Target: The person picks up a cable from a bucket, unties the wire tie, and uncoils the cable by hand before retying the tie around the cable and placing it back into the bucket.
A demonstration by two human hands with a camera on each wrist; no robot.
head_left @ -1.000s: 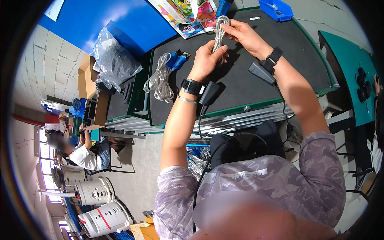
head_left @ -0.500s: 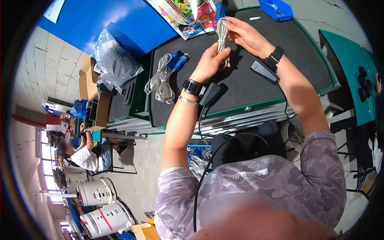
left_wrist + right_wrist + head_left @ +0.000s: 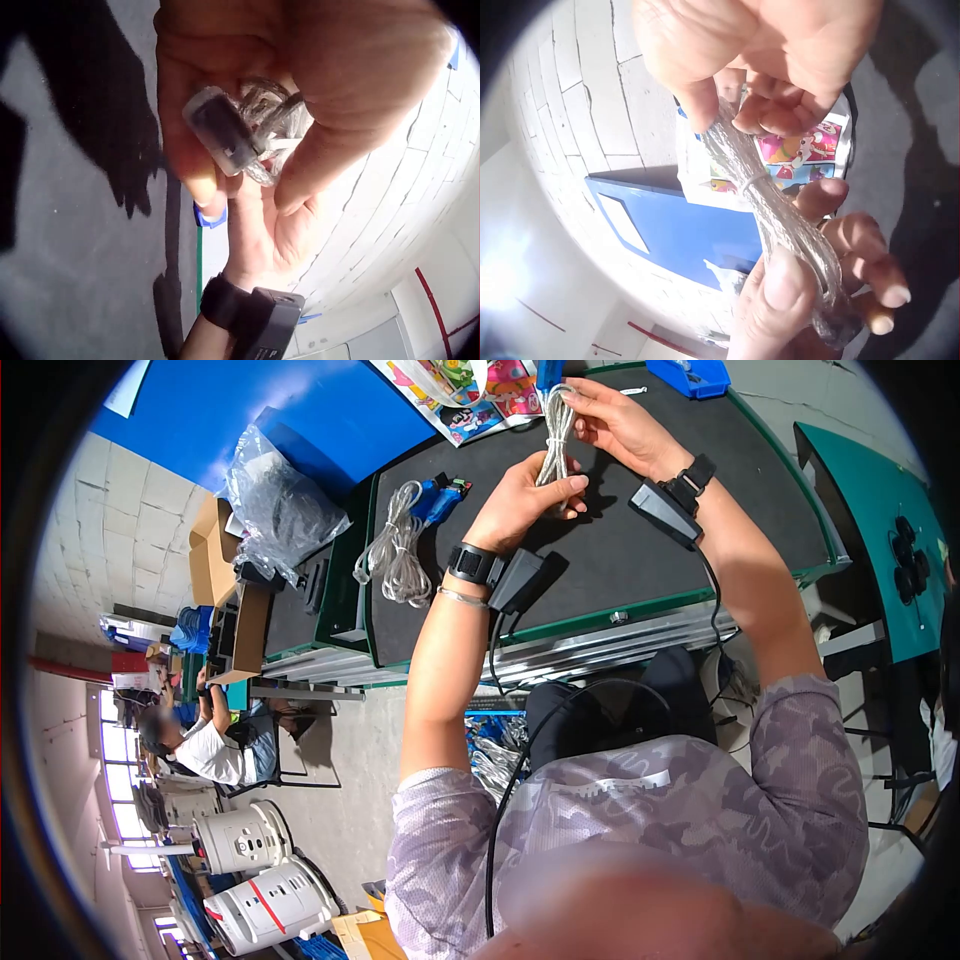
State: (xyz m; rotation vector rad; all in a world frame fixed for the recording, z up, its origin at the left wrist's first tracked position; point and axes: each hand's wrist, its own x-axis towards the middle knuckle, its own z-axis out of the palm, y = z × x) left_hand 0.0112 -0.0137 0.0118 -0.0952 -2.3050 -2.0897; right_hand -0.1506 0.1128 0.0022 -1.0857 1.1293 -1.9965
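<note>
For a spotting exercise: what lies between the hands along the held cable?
A pale tie round the cable, between left hand and right hand, shown in the right wrist view.

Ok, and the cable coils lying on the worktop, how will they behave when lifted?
The cable coils will probably flop, their thin loops splaying across the worktop. The blue connectors look bulkier than the cord, so they may swing. Rolling seems unlikely with that spread, uneven shape.

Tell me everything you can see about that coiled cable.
The cable bundle is silvery, its sheath seemingly clear plastic, folded into long loops with a pale tie round the middle. A dark, translucent-cased connector shows at the near end. Over the dark worktop, the right hand pinches its far end; the left hand grips the near end.
</note>
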